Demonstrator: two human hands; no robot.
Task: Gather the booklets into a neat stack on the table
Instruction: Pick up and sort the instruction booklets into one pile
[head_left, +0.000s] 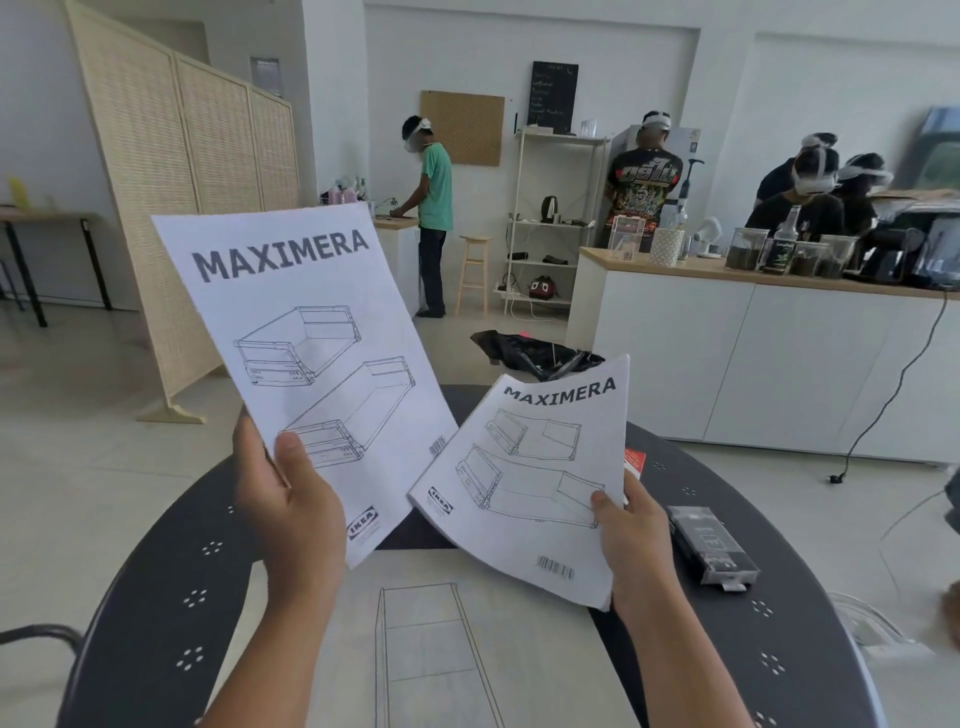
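Observation:
I hold two white MAXIMERA booklets above a round dark table (156, 597). My left hand (291, 514) grips the lower left edge of the larger-looking booklet (306, 343), which is raised and tilted left. The second booklet (535, 478) sits lower and tilted right, with my right hand (631, 545) gripping its lower right corner, thumb on the cover. The two booklets nearly touch at their inner edges. A third white booklet (431, 639) with a line drawing lies flat on the table beneath my forearms.
A dark wrapped package (709, 545) lies on the table at the right, and a small red-and-white item (635, 460) peeks out behind the right booklet. Beyond stand a white counter (727, 364), a wicker screen (171, 208), shelves and several people.

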